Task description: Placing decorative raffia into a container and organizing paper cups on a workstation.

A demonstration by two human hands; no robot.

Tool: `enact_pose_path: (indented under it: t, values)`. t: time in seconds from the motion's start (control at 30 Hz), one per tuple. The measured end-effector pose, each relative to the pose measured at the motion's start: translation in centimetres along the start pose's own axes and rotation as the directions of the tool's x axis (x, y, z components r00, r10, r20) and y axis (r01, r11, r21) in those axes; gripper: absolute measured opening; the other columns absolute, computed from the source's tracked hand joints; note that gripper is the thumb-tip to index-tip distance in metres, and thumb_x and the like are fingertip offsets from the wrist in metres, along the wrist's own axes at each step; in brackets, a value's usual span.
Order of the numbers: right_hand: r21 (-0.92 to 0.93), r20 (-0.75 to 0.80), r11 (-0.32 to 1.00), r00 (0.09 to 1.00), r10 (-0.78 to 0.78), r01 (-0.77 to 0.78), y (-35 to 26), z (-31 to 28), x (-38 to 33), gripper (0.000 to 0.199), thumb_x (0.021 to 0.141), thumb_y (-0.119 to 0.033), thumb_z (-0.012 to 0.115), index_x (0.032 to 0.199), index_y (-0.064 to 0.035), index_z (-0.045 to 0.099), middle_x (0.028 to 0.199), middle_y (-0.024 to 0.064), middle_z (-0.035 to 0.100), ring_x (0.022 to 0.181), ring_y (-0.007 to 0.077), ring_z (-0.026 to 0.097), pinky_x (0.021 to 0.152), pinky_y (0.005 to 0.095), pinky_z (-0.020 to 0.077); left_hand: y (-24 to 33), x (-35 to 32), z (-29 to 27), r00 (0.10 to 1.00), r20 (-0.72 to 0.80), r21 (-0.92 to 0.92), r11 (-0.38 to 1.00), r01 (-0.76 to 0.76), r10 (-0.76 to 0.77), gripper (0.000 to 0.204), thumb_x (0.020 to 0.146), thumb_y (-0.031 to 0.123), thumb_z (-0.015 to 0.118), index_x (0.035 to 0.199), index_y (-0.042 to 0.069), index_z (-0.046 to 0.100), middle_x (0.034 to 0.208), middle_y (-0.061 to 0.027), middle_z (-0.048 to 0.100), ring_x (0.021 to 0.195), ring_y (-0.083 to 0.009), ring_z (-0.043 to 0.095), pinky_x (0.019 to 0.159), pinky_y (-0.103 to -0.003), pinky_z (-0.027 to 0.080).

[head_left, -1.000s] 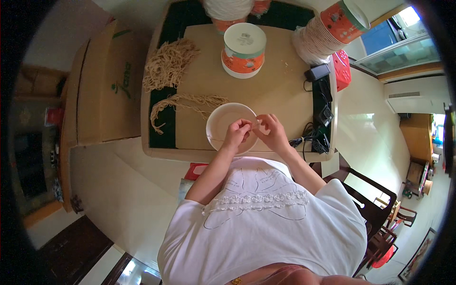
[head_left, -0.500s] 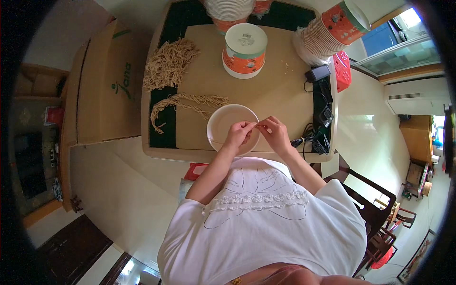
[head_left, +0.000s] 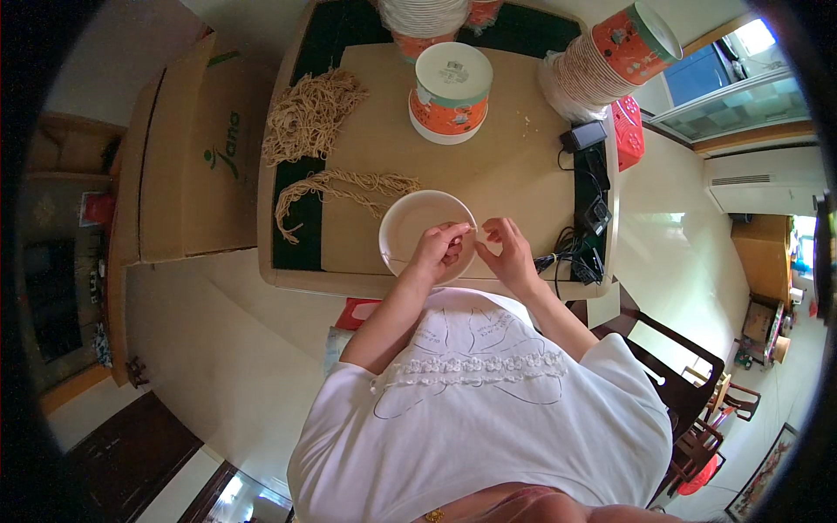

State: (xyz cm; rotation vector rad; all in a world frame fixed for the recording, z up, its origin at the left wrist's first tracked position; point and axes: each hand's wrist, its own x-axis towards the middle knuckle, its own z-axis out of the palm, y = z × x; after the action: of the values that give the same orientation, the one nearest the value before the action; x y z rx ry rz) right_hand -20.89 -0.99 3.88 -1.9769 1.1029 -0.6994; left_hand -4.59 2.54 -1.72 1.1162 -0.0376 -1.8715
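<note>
Left hand [head_left: 443, 248] and right hand [head_left: 504, 248], little moved from a second ago, pinch one thin strand [head_left: 472, 228] over white bowl [head_left: 410, 228]; noodle bundle [head_left: 340, 187] at ten o'clock on worktop [head_left: 514, 174].

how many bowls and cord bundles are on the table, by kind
white bowl under both hands: 1
lidded orange tub: 1
stacks of orange paper bowls: 2
tan cord bundles: 2
total: 6
</note>
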Motion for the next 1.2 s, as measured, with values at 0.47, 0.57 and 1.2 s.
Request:
enact_pose_path:
  t: [0.47, 0.57, 1.2]
  values:
    - [0.064, -0.006, 0.997, 0.999, 0.038, -0.038, -0.9, -0.4, 0.8, 0.017, 0.081, 0.0, 0.059, 0.098, -0.0041, 0.057, 0.087, 0.0136, 0.057, 0.076, 0.0278, 0.06, 0.065, 0.0341, 0.0505, -0.7, -1.0, -0.7, 0.873, -0.012, 0.565, 0.723, -0.397, 0.488, 0.018, 0.086, 0.007, 0.06, 0.103, 0.006, 0.055, 0.067, 0.0018, 0.055, 0.054, -0.0049, 0.048, 0.046, -0.019, 0.036]
    - [-0.011, 0.005, 1.0, 1.0, -0.014, 0.014, -1.0, -1.0, 1.5, 0.02, 0.08, 0.0, 0.059, 0.1, -0.0052, 0.058, 0.089, 0.0144, 0.056, 0.075, 0.0295, 0.059, 0.063, 0.0346, 0.0501, -0.5, -0.9, -0.4, 0.896, 0.041, 0.482, 0.777, -0.405, 0.442, 0.015, 0.087, 0.005, 0.058, 0.101, 0.005, 0.054, 0.068, 0.0002, 0.056, 0.056, -0.0054, 0.049, 0.048, -0.019, 0.037]
    - [-0.098, 0.065, 0.995, 0.998, 0.0, 0.006, -0.7, 0.6, 3.1, 0.026, 0.074, -0.01, 0.071, 0.096, -0.0053, 0.056, 0.086, 0.0113, 0.055, 0.073, 0.0238, 0.057, 0.062, 0.0337, 0.0494, 0.9, 0.7, 2.1, 0.83, 0.112, 0.164, 0.814, -0.558, 0.547, 0.006, 0.088, 0.002, 0.053, 0.093, 0.005, 0.051, 0.074, 0.0, 0.055, 0.062, -0.0065, 0.051, 0.052, -0.02, 0.041]
